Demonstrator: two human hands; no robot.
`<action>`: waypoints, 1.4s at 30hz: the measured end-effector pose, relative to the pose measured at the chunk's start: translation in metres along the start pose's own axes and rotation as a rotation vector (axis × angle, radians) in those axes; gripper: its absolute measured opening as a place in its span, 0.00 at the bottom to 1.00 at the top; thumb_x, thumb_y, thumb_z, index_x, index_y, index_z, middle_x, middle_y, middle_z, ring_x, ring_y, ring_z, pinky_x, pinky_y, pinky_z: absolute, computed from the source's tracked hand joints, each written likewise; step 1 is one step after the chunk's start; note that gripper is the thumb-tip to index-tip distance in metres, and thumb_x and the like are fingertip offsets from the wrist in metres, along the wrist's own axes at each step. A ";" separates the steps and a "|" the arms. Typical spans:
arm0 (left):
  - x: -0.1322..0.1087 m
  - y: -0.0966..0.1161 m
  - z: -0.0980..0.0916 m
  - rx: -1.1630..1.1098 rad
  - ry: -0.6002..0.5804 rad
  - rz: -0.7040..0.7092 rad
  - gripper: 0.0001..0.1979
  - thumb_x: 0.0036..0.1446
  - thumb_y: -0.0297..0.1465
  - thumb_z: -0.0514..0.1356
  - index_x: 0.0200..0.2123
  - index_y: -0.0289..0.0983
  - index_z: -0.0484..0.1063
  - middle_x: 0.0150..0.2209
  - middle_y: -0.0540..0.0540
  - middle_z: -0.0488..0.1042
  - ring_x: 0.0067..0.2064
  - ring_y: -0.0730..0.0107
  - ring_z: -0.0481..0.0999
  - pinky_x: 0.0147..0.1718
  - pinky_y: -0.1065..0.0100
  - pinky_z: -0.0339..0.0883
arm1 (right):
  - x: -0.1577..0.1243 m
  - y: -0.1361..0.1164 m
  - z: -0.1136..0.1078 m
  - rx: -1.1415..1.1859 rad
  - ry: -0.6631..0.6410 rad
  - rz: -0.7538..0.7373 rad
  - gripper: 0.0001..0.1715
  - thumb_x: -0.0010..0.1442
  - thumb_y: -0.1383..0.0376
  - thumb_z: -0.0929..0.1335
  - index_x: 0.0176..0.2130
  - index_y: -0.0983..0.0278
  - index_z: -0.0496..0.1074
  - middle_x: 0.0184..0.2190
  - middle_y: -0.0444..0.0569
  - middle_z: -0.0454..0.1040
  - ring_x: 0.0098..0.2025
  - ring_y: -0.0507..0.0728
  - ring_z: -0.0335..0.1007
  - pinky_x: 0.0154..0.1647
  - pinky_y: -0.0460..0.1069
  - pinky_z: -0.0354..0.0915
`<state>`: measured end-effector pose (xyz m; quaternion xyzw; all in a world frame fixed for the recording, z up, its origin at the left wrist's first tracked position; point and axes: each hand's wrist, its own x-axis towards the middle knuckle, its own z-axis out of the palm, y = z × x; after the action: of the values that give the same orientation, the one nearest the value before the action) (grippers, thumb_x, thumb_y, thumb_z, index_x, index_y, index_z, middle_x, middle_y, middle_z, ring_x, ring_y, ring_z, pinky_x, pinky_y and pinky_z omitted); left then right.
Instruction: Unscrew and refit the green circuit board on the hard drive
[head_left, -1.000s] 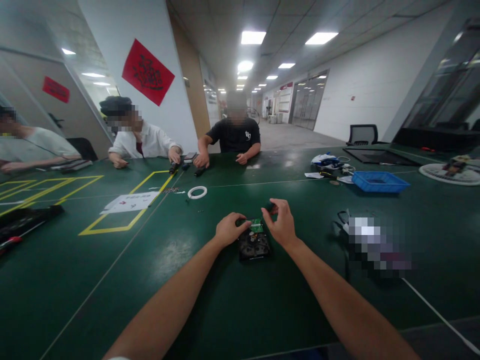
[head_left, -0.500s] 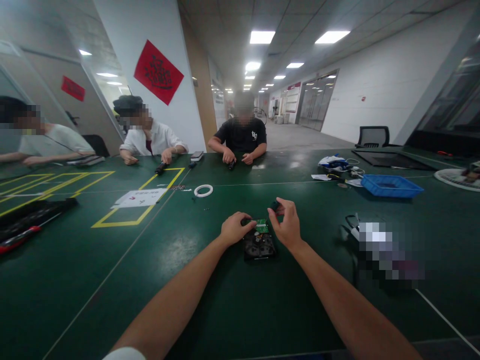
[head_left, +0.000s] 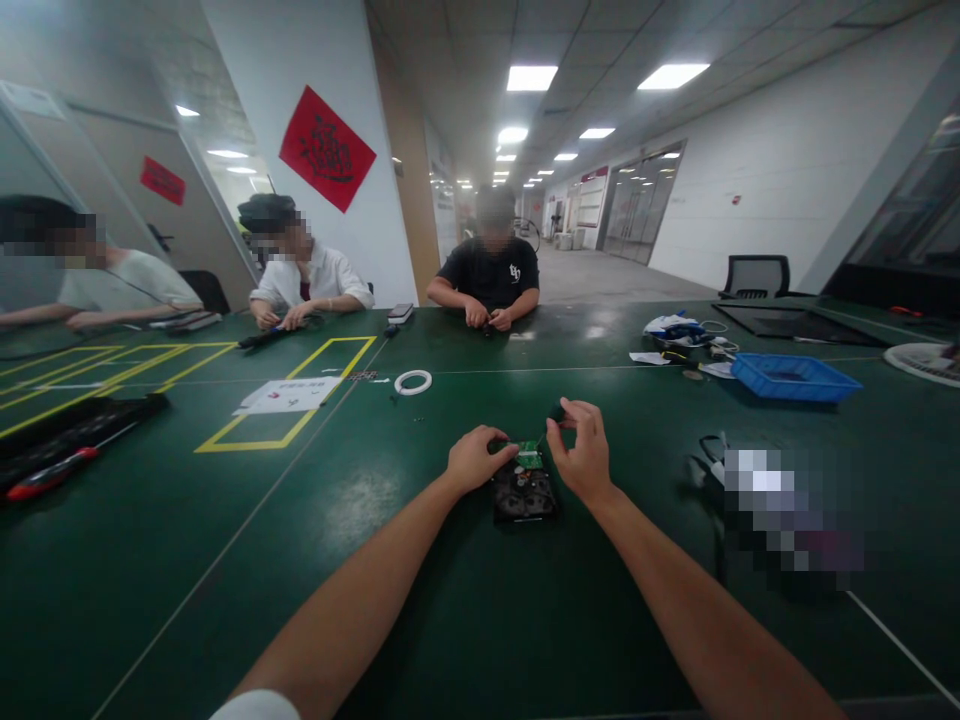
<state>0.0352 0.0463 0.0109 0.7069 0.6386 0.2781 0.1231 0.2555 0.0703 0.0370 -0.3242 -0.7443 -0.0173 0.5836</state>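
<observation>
A flat black device (head_left: 523, 498) lies on the green table before me, with a small green circuit board (head_left: 529, 456) at its far end. My left hand (head_left: 480, 458) holds the board at its left side, the thumb on top and the fingers curled behind. Pinched in the fingertips of my right hand (head_left: 583, 448) is a small screwdriver (head_left: 556, 412) with a dark, stubby handle. Its thin shaft appears to slope down to the board's right edge; the tip is too small to make out.
A white ring (head_left: 413, 383) and a paper sheet (head_left: 289, 395) lie beyond on the left. The blue tray (head_left: 795, 378) is at the right, behind a blurred-out object (head_left: 780, 510). A black case with a red-handled tool (head_left: 56, 474) is far left. Three people sit across the table.
My right hand has turned slightly, and the screwdriver's shaft now shows, angled toward the board. My left hand keeps its hold. The whole view has shifted a little.
</observation>
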 end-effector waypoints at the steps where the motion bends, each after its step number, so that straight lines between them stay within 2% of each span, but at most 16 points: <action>1: 0.000 0.000 0.000 0.000 0.000 -0.004 0.20 0.60 0.50 0.61 0.47 0.45 0.79 0.46 0.47 0.78 0.45 0.62 0.77 0.45 0.65 0.68 | 0.001 -0.001 -0.001 -0.004 -0.004 -0.002 0.25 0.65 0.64 0.67 0.60 0.59 0.62 0.51 0.57 0.67 0.48 0.61 0.71 0.41 0.58 0.79; 7: 0.000 0.002 -0.002 -0.002 -0.017 -0.012 0.20 0.60 0.50 0.60 0.47 0.44 0.79 0.47 0.47 0.78 0.45 0.62 0.77 0.46 0.65 0.68 | 0.001 -0.002 0.001 0.021 0.007 0.001 0.25 0.66 0.65 0.66 0.60 0.60 0.61 0.55 0.59 0.66 0.50 0.61 0.72 0.42 0.58 0.79; 14: 0.000 0.002 -0.002 -0.012 -0.016 -0.011 0.20 0.60 0.50 0.61 0.47 0.44 0.79 0.47 0.47 0.78 0.47 0.61 0.77 0.47 0.64 0.68 | 0.001 -0.003 0.000 -0.005 -0.011 0.025 0.23 0.65 0.61 0.69 0.57 0.60 0.64 0.49 0.56 0.67 0.40 0.58 0.72 0.39 0.56 0.78; 20: 0.000 -0.001 0.000 -0.010 -0.009 -0.011 0.20 0.60 0.50 0.61 0.47 0.45 0.79 0.47 0.47 0.78 0.46 0.62 0.76 0.48 0.64 0.68 | -0.003 -0.002 0.003 0.061 -0.019 0.045 0.26 0.65 0.65 0.66 0.61 0.61 0.59 0.53 0.58 0.68 0.45 0.60 0.75 0.42 0.58 0.78; 26: 0.001 -0.001 0.000 -0.015 -0.011 -0.009 0.21 0.59 0.51 0.60 0.47 0.45 0.79 0.46 0.46 0.77 0.45 0.62 0.76 0.48 0.64 0.67 | -0.004 -0.001 0.004 -0.006 0.002 0.065 0.27 0.63 0.62 0.69 0.59 0.61 0.61 0.48 0.55 0.70 0.36 0.57 0.73 0.39 0.58 0.77; 29: 0.000 0.000 -0.002 -0.008 -0.007 -0.004 0.21 0.60 0.52 0.60 0.47 0.45 0.79 0.45 0.46 0.77 0.45 0.62 0.76 0.48 0.64 0.67 | -0.004 -0.003 0.003 -0.012 -0.006 0.060 0.28 0.63 0.61 0.70 0.59 0.60 0.62 0.48 0.56 0.69 0.37 0.58 0.73 0.39 0.58 0.77; 35: 0.000 0.001 -0.004 0.023 0.006 0.005 0.22 0.60 0.53 0.59 0.46 0.45 0.79 0.45 0.46 0.77 0.46 0.61 0.76 0.47 0.63 0.68 | -0.009 0.000 0.007 0.071 -0.043 0.113 0.31 0.65 0.63 0.68 0.64 0.62 0.56 0.50 0.56 0.73 0.41 0.59 0.77 0.43 0.58 0.77; 42: -0.001 0.001 -0.005 0.002 -0.006 -0.001 0.22 0.60 0.52 0.59 0.47 0.44 0.79 0.45 0.46 0.77 0.46 0.61 0.76 0.48 0.63 0.68 | -0.008 -0.001 0.006 -0.002 -0.009 0.088 0.29 0.64 0.59 0.69 0.61 0.61 0.61 0.49 0.55 0.71 0.35 0.57 0.75 0.39 0.58 0.77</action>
<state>0.0335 0.0446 0.0157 0.7075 0.6389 0.2751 0.1243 0.2506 0.0686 0.0279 -0.3573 -0.7318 0.0092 0.5803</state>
